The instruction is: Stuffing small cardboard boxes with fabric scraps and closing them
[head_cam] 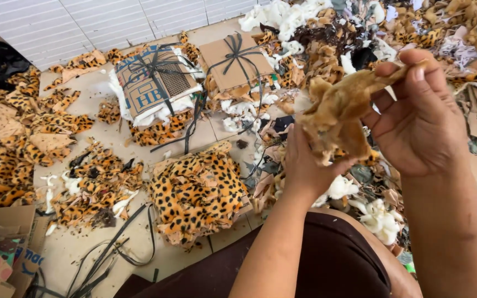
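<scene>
Two hands hold one scrap of tan fuzzy cloth [340,113] up in the air, on the right, above a messy heap of scraps [371,33]. The left hand [305,165] is clamped on its low end. The right hand [420,118] pinches its top between thumb and fingers. Pulling slowly and evenly would likely spread it flat. The cloth looks soft, crumpled and ragged at the edges.

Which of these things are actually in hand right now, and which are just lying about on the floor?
In hand:
- tan fur scrap, held up between both hands
- left hand, gripping its lower end
- right hand, pinching its upper end

Lying about:
- leopard-print pile
- two tied cardboard bundles
- white stuffing
- loose black straps
- cardboard boxes
</scene>
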